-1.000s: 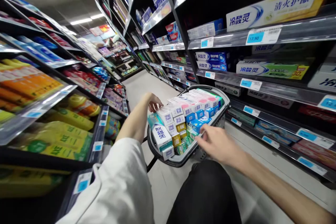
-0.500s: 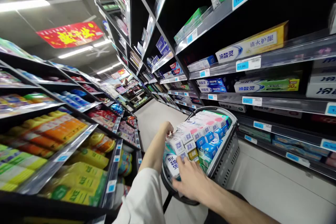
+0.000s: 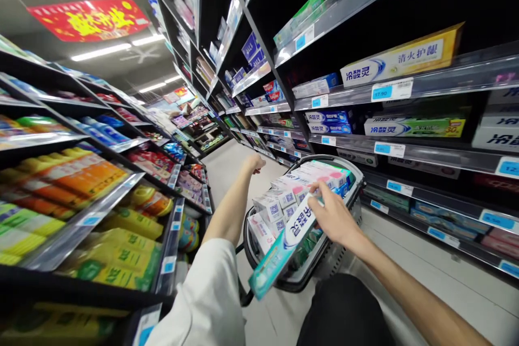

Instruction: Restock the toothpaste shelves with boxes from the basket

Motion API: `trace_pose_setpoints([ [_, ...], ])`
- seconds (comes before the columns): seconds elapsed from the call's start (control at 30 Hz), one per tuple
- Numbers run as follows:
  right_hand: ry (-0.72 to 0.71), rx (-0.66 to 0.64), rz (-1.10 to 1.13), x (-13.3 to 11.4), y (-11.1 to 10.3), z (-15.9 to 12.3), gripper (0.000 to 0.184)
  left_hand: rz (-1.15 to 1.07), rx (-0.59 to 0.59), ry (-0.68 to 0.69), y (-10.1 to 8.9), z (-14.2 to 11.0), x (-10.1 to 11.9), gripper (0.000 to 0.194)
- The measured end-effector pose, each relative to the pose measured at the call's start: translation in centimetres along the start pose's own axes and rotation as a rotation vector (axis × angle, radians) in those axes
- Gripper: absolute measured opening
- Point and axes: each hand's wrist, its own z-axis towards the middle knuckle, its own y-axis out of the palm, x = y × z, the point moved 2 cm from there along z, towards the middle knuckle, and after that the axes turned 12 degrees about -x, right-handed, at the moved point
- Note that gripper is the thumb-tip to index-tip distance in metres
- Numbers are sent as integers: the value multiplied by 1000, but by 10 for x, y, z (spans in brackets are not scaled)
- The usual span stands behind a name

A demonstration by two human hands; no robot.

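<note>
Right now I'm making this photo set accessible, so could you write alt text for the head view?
A right hand holds a teal-and-white toothpaste box at a slant over a shopping basket packed with more boxes; the left hand appears beyond the basket's far left edge. Stocked store shelves line both sides of the aisle.

Grey plastic basket (image 3: 357, 210): filled, mostly white cardboard cartons (image 3: 275, 208)
Long teal-and-white cardboard box (image 3: 284, 248): tilted over basket, teal end beyond rim
</note>
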Motion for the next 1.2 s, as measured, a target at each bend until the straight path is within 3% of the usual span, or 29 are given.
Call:
trace_pose_setpoints([
  [0.13,-79,198,34,7,-57,-3,27,70,306,89,-32,-36,52,36],
  [0.2,-55,307,103,15,-89,-6,29,92,429,179,-42,-67,83,38],
  [0.27,-5,373,192,23,-118,-12,28,85,625,316,-47,-105,113,36],
  [0.37,36,407,282,24,-154,-20,25,-25,859,494,-39,-159,144,43],
  [0.43,5,440,273,15,-172,-26,25,-142,972,718,-26,-192,161,47],
  [0.53,-91,492,194,-9,-195,-33,28,-227,985,1032,-10,-240,192,52],
  [0.67,-211,627,89,-39,-223,-54,31,-434,899,1275,-16,-312,244,63],
  [0.73,-265,711,55,-47,-236,-70,34,-642,850,1371,-24,-341,268,57],
  [0.87,-290,809,35,-51,-258,-108,44,-1151,633,1539,-18,-363,312,29],
  [0.93,-283,857,20,-51,-267,-127,46,-1264,454,1599,-4,-361,331,21],
  [1.0,-275,903,-2,-52,-276,-144,46,-1226,218,1672,12,-357,348,19],
  [1.13,-329,1099,-69,-62,-295,-176,47,-877,-373,1866,39,-346,373,64],
  [1.2,-422,1264,-110,-68,-306,-192,45,-636,-589,1950,46,-342,376,83],
])
